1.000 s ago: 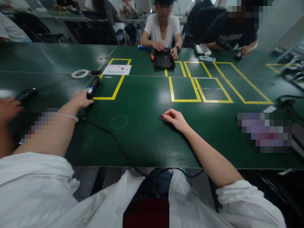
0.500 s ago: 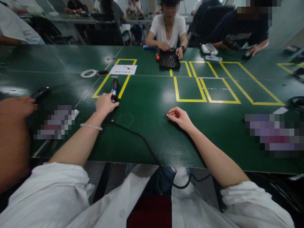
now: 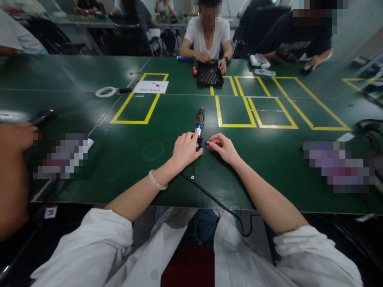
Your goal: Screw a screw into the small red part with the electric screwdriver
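Your left hand (image 3: 185, 149) hid near end of tool (image 3: 199, 119); red-tipped piece (image 3: 207, 142) in your right hand (image 3: 224, 148) was too small to identify.

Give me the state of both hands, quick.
Left hand: closed around the corded tool, which lies on the table.
Right hand: fingertips pinched on a small red part.

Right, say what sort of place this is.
Probably an assembly workshop: green table with yellow tape boxes, corded power tool in the left hand, small red part in the right hand, co-workers opposite.
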`<state>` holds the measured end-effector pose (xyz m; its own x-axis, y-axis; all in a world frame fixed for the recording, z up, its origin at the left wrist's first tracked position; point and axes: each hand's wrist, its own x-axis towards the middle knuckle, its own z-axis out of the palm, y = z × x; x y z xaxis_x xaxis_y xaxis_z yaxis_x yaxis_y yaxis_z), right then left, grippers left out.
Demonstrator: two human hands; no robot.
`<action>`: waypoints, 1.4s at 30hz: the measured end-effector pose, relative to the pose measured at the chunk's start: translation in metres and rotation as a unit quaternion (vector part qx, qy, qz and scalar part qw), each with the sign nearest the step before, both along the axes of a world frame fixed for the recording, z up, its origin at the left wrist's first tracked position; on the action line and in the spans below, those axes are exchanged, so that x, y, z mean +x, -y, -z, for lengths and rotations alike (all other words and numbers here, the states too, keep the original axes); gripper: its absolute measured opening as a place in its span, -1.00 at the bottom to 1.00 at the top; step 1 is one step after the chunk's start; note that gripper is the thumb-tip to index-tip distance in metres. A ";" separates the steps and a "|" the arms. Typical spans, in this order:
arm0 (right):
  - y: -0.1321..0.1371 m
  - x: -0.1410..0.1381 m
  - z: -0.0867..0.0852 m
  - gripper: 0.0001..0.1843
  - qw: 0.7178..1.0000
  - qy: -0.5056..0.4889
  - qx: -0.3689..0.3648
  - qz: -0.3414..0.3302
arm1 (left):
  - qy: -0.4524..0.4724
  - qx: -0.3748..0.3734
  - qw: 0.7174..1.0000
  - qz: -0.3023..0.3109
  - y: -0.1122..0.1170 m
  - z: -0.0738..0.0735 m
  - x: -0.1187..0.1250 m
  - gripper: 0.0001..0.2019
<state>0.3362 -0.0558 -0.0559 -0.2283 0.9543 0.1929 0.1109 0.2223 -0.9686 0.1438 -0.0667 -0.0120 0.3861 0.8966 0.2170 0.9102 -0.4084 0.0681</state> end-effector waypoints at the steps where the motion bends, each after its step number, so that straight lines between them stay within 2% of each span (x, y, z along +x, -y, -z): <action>1: 0.000 0.000 0.000 -0.65 1.000 0.010 0.005 0.002 | -0.002 -0.001 1.000 0.010 0.003 -0.001 0.005 -0.42; 4: -0.001 0.002 0.001 -0.69 0.999 0.046 0.019 0.013 | 0.000 -0.002 0.999 0.034 0.011 -0.001 0.015 -0.41; 8: -0.001 0.005 -0.002 -0.74 0.995 0.086 0.032 0.031 | 0.007 -0.002 0.999 0.044 0.014 0.001 0.016 -0.41; 15: 0.002 0.005 -0.007 -0.75 0.995 0.100 0.021 -0.007 | 0.014 0.005 0.999 0.046 0.012 0.005 0.012 -0.40; 21: 0.004 0.003 -0.008 -0.76 0.987 0.156 0.049 0.002 | 0.018 0.005 0.999 0.046 0.012 0.004 0.012 -0.42; 29: 0.005 0.003 -0.010 -0.78 0.991 0.121 0.060 -0.016 | 0.014 0.006 0.999 0.043 0.013 0.004 0.013 -0.45; 35: 0.005 0.004 -0.011 -0.79 0.993 0.109 0.045 0.002 | 0.024 -0.005 0.999 0.035 0.010 0.006 0.012 -0.41; 42: 0.001 0.007 -0.010 -0.73 0.992 0.113 0.055 0.008 | 0.024 -0.028 0.999 0.000 0.005 0.003 0.019 -0.36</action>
